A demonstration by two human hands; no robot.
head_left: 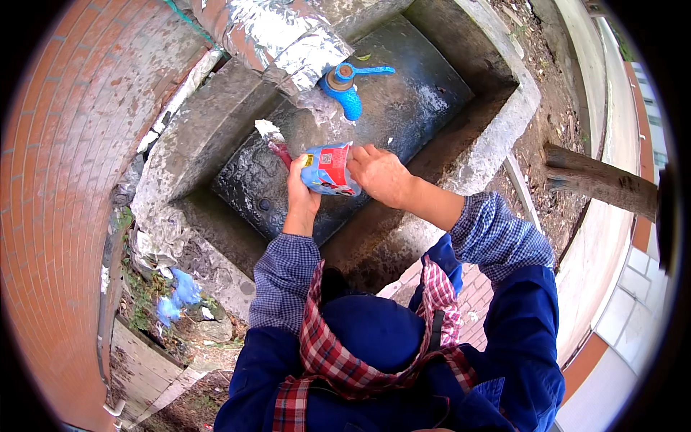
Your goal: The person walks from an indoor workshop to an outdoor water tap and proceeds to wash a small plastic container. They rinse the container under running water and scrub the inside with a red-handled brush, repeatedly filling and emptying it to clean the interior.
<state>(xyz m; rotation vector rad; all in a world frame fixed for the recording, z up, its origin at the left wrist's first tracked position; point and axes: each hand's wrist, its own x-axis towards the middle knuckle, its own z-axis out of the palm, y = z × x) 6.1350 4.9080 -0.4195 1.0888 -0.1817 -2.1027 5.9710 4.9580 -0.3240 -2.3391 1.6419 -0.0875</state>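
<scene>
Over the concrete sink, my left hand (pixel 303 194) is closed round a small blue-and-red printed tub (pixel 327 171), which lies tilted on its side. A brush (pixel 276 146) with a red handle and whitish end sticks out beside the left fingers; its handle meets that hand, though the grip on it is partly hidden. My right hand (pixel 381 175) is closed at the tub's right end, against its rim. Its fingertips are hidden there, so what they pinch cannot be seen. Just above the tub is a blue tap (pixel 342 85) with a lever handle.
The concrete sink (pixel 520 108) has thick rough walls and a dark wet floor with a drain hole (pixel 265 205). A foil-wrapped pipe (pixel 288 43) leads to the tap. An orange brick wall (pixel 72 180) stands left; crumpled blue plastic (pixel 180 294) lies below it. A wooden beam (pixel 601 180) juts in at right.
</scene>
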